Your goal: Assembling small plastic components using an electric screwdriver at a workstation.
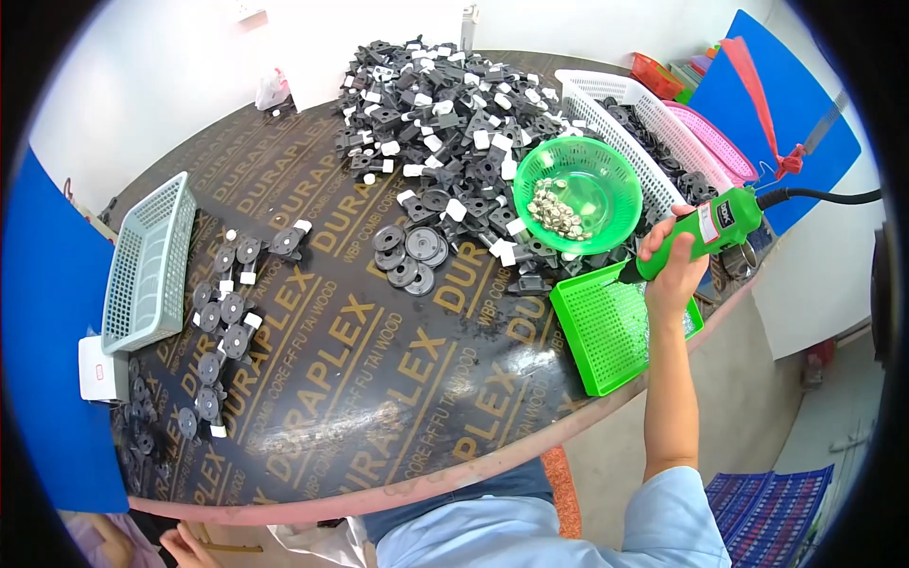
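One green power tool point(729, 218) — closed in my right hand point(670, 257), fingers wrapped round its body, nose over the green tray point(598, 333), near the green bowl point(620, 185) of metal pieces point(557, 210). Left hand's grip — I cannot tell.

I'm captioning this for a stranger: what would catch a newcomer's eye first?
Probably the heap of black and white parts on the far side of the table. Next, the green power tool in the right hand, at the right, and the green bowl of shiny pieces beyond the green tray.
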A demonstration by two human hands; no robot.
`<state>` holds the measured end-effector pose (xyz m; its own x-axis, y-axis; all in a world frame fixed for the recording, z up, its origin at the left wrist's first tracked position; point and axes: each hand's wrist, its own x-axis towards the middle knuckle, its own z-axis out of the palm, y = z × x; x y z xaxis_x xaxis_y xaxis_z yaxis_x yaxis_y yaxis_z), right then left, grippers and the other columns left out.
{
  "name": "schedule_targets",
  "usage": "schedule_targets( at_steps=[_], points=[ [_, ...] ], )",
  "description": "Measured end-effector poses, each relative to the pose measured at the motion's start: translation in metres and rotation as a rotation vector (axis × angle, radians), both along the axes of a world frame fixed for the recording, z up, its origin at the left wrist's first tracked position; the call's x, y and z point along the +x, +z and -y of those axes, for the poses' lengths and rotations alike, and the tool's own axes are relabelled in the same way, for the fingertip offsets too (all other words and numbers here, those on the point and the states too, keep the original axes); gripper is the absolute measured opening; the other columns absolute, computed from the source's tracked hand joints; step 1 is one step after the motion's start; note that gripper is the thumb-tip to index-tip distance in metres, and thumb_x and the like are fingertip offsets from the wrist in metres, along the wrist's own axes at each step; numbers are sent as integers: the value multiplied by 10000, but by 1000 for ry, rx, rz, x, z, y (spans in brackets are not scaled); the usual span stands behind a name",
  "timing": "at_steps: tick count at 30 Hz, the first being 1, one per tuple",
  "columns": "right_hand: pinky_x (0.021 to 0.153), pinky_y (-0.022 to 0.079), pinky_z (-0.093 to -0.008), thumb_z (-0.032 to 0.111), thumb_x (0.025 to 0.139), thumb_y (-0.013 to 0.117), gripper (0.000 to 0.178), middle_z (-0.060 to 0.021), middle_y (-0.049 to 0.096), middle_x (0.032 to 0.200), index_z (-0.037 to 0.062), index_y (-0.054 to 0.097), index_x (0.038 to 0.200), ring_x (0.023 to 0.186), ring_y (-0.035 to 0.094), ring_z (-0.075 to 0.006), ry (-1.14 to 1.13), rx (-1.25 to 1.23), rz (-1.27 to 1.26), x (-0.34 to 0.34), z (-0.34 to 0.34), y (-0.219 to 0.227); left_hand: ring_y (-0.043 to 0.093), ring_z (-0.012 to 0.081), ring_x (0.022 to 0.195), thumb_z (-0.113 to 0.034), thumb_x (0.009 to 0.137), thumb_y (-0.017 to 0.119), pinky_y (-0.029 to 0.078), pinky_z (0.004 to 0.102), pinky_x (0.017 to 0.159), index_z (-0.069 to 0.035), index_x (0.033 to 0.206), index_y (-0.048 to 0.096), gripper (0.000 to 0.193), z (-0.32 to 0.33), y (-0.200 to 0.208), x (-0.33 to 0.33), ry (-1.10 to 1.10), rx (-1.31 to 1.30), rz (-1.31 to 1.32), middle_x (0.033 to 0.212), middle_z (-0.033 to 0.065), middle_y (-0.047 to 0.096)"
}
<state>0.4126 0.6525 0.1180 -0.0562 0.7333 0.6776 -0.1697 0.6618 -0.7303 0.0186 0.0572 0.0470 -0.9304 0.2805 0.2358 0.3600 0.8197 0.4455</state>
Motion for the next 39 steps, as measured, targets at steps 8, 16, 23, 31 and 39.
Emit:
schedule_targets(
  at_steps=[8, 16, 23, 31, 39],
  points=[
    [510, 398, -239, 387, 904, 533, 432, -40, 484, 705, 6, 435, 1081, 566, 471, -109, -70, -20, 29, -2, 1, 0, 427, 321, 1153, -47, 836, 572, 332, 373, 963, 5, 1263, 421, 457, -164, 39, 24, -435, -85, -317, 1241, 174, 422],
    [511, 395, -233, 337, 917, 529, 382, -33, 497, 683, 0, 441, 1074, 562, 480, -97, -148, 7, 108, -21, -5, -3, 370, 357, 1218, -53, 786, 622, 302, 410, 1012, -41, 1298, 438, 545, -197, 40, 20, -543, -128, -330, 1339, 193, 364],
    [612, 351, -230, 420, 904, 510, 531, -20, 430, 779, -11, 402, 1196, 682, 404, -96, -63, -88, -115, 33, -5, -4, 426, 376, 1119, -147, 682, 736, 342, 450, 947, -26, 1227, 482, 613, -213, 34, 8, -583, -82, -395, 1257, 184, 427],
    [587, 312, -230, 463, 835, 589, 610, -23, 328, 753, -14, 390, 1158, 645, 335, -108, 264, -131, -291, 22, 41, 26, 428, 363, 1118, -143, 669, 738, 355, 455, 933, -65, 989, 624, 348, -204, 32, 11, -609, -88, -369, 1232, 171, 444],
    [523, 284, -198, 584, 780, 586, 743, 14, 356, 693, -24, 396, 1163, 564, 344, -57, 357, -127, -243, -32, 80, 45, 545, 320, 1035, -70, 716, 696, 447, 369, 848, -38, 945, 619, 244, -205, 22, 20, -632, 26, -198, 1251, 155, 497]
  ],
)
